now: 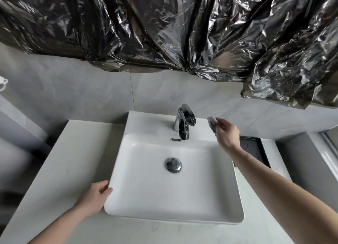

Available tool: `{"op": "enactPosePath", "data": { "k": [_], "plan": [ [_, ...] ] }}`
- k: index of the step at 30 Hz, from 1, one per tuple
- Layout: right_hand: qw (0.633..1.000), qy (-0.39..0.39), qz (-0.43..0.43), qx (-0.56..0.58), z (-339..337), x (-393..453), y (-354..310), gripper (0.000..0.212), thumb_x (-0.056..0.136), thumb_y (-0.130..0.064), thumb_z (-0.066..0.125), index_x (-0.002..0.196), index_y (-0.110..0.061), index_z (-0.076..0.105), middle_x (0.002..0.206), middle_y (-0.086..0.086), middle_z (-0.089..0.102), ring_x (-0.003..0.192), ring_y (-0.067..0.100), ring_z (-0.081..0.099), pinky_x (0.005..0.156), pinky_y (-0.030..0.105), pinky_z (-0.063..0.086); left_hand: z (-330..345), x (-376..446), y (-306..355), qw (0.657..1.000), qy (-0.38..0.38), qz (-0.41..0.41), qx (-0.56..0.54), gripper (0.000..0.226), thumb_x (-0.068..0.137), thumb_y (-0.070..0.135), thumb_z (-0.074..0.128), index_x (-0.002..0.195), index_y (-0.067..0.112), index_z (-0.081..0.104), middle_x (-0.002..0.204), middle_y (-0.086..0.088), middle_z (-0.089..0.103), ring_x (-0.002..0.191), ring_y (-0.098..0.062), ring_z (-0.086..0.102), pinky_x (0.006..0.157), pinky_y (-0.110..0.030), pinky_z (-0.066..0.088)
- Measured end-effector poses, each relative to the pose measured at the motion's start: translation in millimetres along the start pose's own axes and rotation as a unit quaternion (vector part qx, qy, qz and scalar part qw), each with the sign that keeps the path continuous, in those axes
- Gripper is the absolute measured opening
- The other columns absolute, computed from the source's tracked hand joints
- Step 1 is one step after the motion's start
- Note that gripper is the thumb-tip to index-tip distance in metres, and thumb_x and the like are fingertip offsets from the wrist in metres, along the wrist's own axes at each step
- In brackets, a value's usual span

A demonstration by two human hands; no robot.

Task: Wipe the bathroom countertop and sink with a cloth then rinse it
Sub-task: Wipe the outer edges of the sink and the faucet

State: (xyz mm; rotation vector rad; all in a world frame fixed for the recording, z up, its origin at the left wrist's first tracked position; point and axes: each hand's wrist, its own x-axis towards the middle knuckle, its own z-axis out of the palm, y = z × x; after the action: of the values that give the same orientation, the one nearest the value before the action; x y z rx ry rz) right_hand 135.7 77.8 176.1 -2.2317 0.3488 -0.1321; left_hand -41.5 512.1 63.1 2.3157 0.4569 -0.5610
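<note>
The cloth, a small grey crumpled wad, sits pinched in the fingers of the right hand, held just above the back right corner of the sink, right beside the chrome faucet. It is a bit blurred, so I cannot tell whether it touches the ledge. The left hand rests on the sink's front left rim, fingers together and lightly curled over the edge, thumb lying on top. The white basin stands on the pale table, its round chrome drain in the middle. A dark rectangular recess lies in the table past the right wrist. Crinkled black plastic sheeting hangs across the grey tiled wall above.
</note>
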Motion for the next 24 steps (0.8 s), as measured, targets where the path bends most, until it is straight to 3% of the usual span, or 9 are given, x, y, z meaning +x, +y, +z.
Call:
{"op": "enactPosePath", "data": {
  "k": [2, 4, 6, 9, 13, 15, 18, 21, 24],
  "plan": [
    [0.997, -0.023, -0.051, 0.057, 3.9, 0.3, -38.5, 0.049, 0.080, -0.053, 0.055, 0.115, -0.028, 0.077, 0.080, -0.015, 0.075, 0.075, -0.005, 0.069, 0.068, 0.013, 0.049, -0.9, 1.4, -0.6, 1.000, -0.004, -0.001, -0.006, 0.020, 0.096, 0.026, 0.061, 0.076, 0.021, 0.062, 0.068, 0.004, 0.068, 0.062, -0.013, 0.052, 0.060, -0.026, 0.038],
    [0.990, -0.051, -0.121, 0.047, 15.4, 3.3, -68.5, 0.035, 0.093, -0.036, 0.063, 0.123, -0.023, 0.075, 0.096, -0.010, 0.078, 0.076, -0.012, 0.067, 0.073, 0.004, 0.048, -1.5, 1.3, -1.0, 1.000, -0.006, -0.005, -0.010, 0.022, 0.094, 0.029, 0.060, 0.076, 0.016, 0.060, 0.068, 0.001, 0.066, 0.061, -0.013, 0.049, 0.060, -0.026, 0.037],
    [0.979, -0.074, -0.188, -0.017, 34.1, 4.0, -86.3, 0.032, 0.099, -0.019, 0.059, 0.127, -0.017, 0.073, 0.114, -0.002, 0.078, 0.097, 0.001, 0.070, 0.089, 0.013, 0.051, 0.1, 3.3, -4.7, 1.000, -0.002, -0.002, -0.002, 0.029, 0.088, 0.039, 0.057, 0.080, 0.012, 0.058, 0.072, -0.003, 0.068, 0.061, -0.013, 0.049, 0.062, -0.027, 0.039],
    [0.936, -0.099, -0.308, -0.137, 63.6, -9.3, -81.8, 0.036, 0.095, -0.013, 0.050, 0.118, -0.020, 0.077, 0.132, 0.001, 0.073, 0.132, 0.023, 0.060, 0.110, 0.040, 0.049, 1.8, 6.7, -9.9, 1.000, -0.002, -0.004, 0.016, 0.024, 0.093, 0.035, 0.059, 0.083, 0.013, 0.060, 0.074, -0.002, 0.069, 0.061, -0.014, 0.051, 0.062, -0.027, 0.041],
    [0.907, -0.048, -0.379, -0.176, 69.5, -36.9, -53.4, 0.036, 0.094, 0.002, 0.054, 0.123, -0.008, 0.074, 0.143, 0.008, 0.063, 0.145, 0.029, 0.046, 0.119, 0.043, 0.040, 3.5, 4.4, -11.6, 1.000, 0.000, -0.004, 0.019, 0.021, 0.092, 0.037, 0.057, 0.085, 0.020, 0.064, 0.074, 0.003, 0.071, 0.068, -0.019, 0.065, 0.068, -0.028, 0.052],
    [0.915, -0.040, -0.370, -0.158, 64.1, -44.9, -45.1, 0.042, 0.098, 0.002, 0.050, 0.134, -0.012, 0.067, 0.153, 0.003, 0.054, 0.150, 0.025, 0.040, 0.122, 0.036, 0.036, 3.6, 3.6, -12.2, 1.000, 0.000, -0.001, 0.013, 0.020, 0.092, 0.036, 0.057, 0.085, 0.020, 0.064, 0.074, 0.003, 0.071, 0.066, -0.019, 0.063, 0.068, -0.029, 0.052],
    [0.946, -0.028, -0.304, -0.112, 59.6, -38.8, -54.3, 0.042, 0.103, -0.009, 0.044, 0.138, -0.024, 0.061, 0.155, -0.004, 0.050, 0.142, 0.018, 0.048, 0.111, 0.026, 0.042, 4.2, 3.9, -9.2, 1.000, 0.008, 0.004, 0.003, 0.021, 0.095, 0.030, 0.058, 0.088, 0.010, 0.063, 0.079, -0.005, 0.072, 0.063, -0.018, 0.056, 0.061, -0.028, 0.042],
    [0.966, -0.041, -0.238, -0.093, 64.0, -16.4, -74.9, 0.045, 0.100, -0.023, 0.036, 0.135, -0.024, 0.064, 0.148, 0.003, 0.059, 0.136, 0.025, 0.056, 0.109, 0.033, 0.047, 4.8, 2.2, -3.9, 1.000, 0.015, 0.004, -0.004, 0.021, 0.096, 0.025, 0.059, 0.088, 0.007, 0.064, 0.081, -0.009, 0.073, 0.062, -0.013, 0.052, 0.058, -0.028, 0.036],
    [0.972, -0.057, -0.200, -0.110, 65.4, 3.5, -89.2, 0.044, 0.098, -0.029, 0.039, 0.131, -0.024, 0.067, 0.137, 0.002, 0.066, 0.122, 0.031, 0.064, 0.096, 0.035, 0.050, 5.2, 0.4, -0.7, 1.000, 0.021, 0.003, 0.002, 0.021, 0.096, 0.025, 0.060, 0.087, 0.007, 0.065, 0.079, -0.010, 0.072, 0.061, -0.013, 0.050, 0.057, -0.029, 0.036]
  ]
}}
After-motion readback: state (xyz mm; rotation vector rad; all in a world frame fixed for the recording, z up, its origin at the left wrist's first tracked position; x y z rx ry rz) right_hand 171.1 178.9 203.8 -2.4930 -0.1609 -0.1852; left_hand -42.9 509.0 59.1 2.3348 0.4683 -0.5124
